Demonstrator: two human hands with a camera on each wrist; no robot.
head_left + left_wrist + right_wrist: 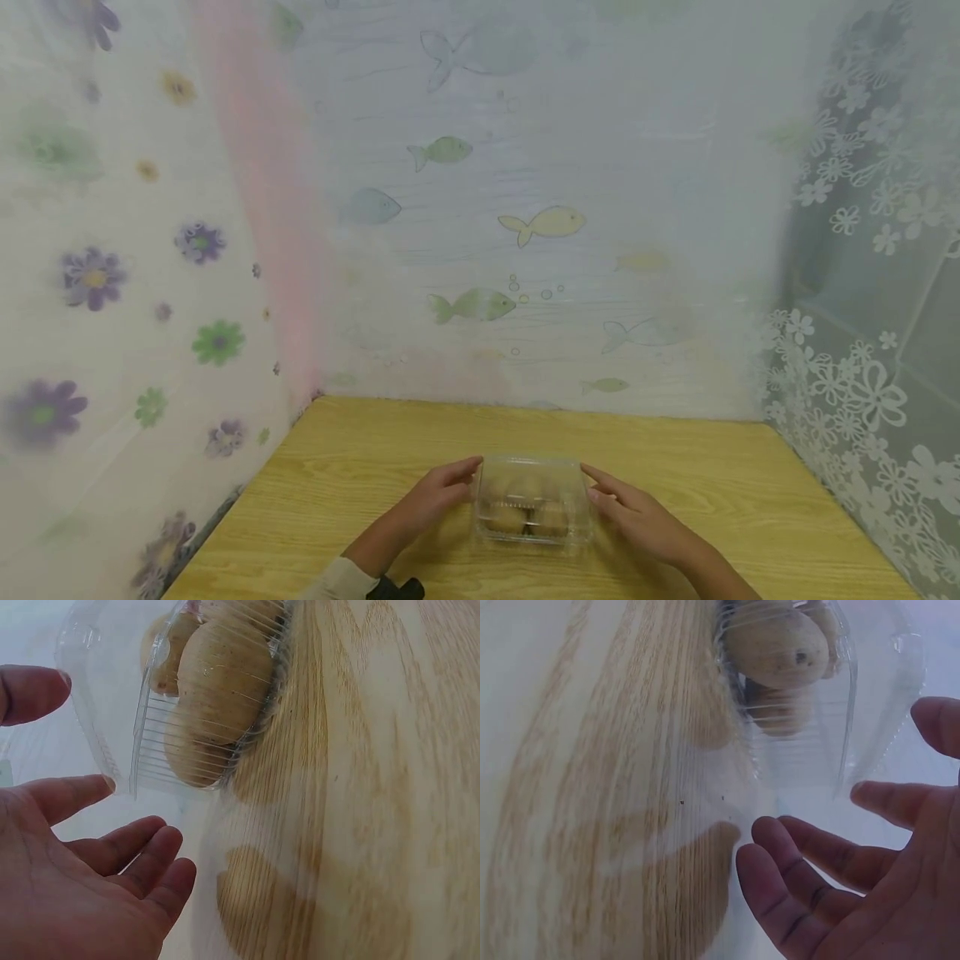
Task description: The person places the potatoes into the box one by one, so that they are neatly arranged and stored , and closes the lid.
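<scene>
A clear plastic clamshell box (528,462) stands on the wooden table, lid down over it. Inside it lie several tan potatoes (225,682), one with a dark spot in the right wrist view. At the box's left side is my left hand (423,506), its index fingertip at the lid's edge and the other fingers loosely extended. My right hand (637,518) is at the opposite side, index fingertip near the lid edge, remaining fingers (769,881) slightly bent and apart from the box. Neither hand is curled round the box.
The light wood table (712,483) runs back to a white sheet (660,167) printed with fish. A flowered sheet (135,333) hangs at the left, and a translucent one with white flowers (873,396) at the right. A black object (397,588) sits by the left wrist.
</scene>
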